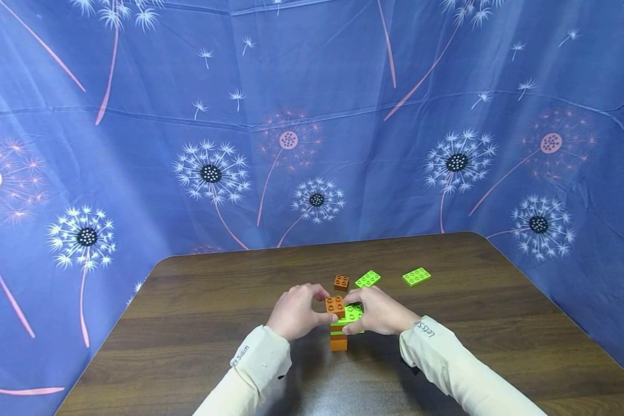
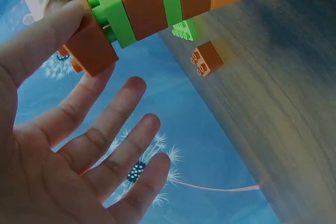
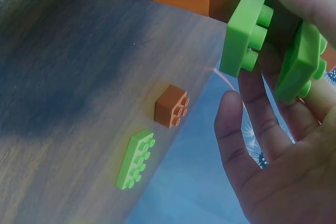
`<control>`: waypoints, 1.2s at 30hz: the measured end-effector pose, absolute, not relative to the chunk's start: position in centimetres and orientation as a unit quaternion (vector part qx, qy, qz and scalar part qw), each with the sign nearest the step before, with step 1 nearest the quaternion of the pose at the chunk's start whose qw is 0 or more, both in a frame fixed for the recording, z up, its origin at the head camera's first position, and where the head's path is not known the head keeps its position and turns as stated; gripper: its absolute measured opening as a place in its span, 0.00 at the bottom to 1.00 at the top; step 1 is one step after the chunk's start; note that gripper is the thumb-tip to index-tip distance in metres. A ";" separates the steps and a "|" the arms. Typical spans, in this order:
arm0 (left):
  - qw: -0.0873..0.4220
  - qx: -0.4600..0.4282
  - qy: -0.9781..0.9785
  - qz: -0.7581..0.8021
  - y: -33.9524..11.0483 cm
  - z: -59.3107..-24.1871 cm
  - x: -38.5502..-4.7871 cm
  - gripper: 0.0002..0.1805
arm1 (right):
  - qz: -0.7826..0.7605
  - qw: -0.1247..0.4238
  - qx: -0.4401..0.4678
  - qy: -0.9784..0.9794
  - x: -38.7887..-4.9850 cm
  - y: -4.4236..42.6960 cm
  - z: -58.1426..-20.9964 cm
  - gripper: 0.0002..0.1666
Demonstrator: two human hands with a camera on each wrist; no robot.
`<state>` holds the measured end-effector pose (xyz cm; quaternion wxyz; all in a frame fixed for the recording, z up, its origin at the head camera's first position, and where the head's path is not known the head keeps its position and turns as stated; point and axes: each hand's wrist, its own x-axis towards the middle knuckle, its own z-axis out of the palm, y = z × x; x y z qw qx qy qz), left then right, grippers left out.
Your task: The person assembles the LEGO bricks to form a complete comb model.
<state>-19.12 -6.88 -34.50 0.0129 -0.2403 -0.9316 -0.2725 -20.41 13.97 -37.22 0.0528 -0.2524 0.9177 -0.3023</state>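
Note:
A stack of toy building bricks (image 1: pixel 338 345) stands upright on the table, orange and brown bricks alternating with light green plates. My left hand (image 1: pixel 297 312) pinches an orange-brown brick (image 2: pixel 94 45) between thumb and index finger at the top of the stack. Studs of the upper green plate (image 2: pixel 116 17) show beside that brick, and whether it is fully pressed on I cannot tell. Around the stack's upper part, my right hand (image 1: pixel 378 312) grips with its thumb on the brown part between two green plates (image 3: pixel 247 35). The fingers hide some of the stack's far side.
Behind the stack lie a loose brown brick (image 1: pixel 341 282) and a green plate (image 1: pixel 368 279), studs up. Another green plate (image 1: pixel 416 277) is farther right. The wooden table (image 1: pixel 213 323) ends at a blue dandelion-print cloth (image 1: pixel 343 150).

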 end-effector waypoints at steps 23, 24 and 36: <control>0.194 -0.323 -0.911 0.165 -3.3 -32.9 -17.9 0.12 | -0.326 0.044 -0.274 0.904 -20.5 13.9 -37.6 0.19; 0.195 -0.320 -0.911 0.174 -3.1 -32.9 -17.9 0.12 | -0.326 0.042 -0.276 0.903 -20.5 13.9 -37.6 0.19; 0.153 -0.332 -0.930 0.036 -4.7 -34.0 -18.5 0.15 | -0.308 0.038 -0.255 0.916 -20.4 14.0 -37.9 0.30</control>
